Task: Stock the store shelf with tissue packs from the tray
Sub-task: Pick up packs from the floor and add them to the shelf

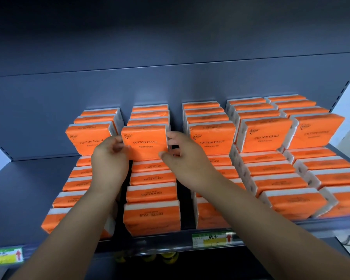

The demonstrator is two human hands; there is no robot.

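the dark grey shelf [24, 188] fills the frame, carrying five columns of orange tissue packs [271, 172] in two tiers. at centre, the front pack [144, 142] of the second column's upper tier stands upright: my left grip [109, 160] curls on its left edge, my right grip [182, 160] pinches its right edge. a price label [212, 239] sits on the rail at lower centre.

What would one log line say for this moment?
left hand: grips Cotton Tissue pack, left edge | right hand: grips right edge | pack: upright, second column from left | shelf: bare space at left
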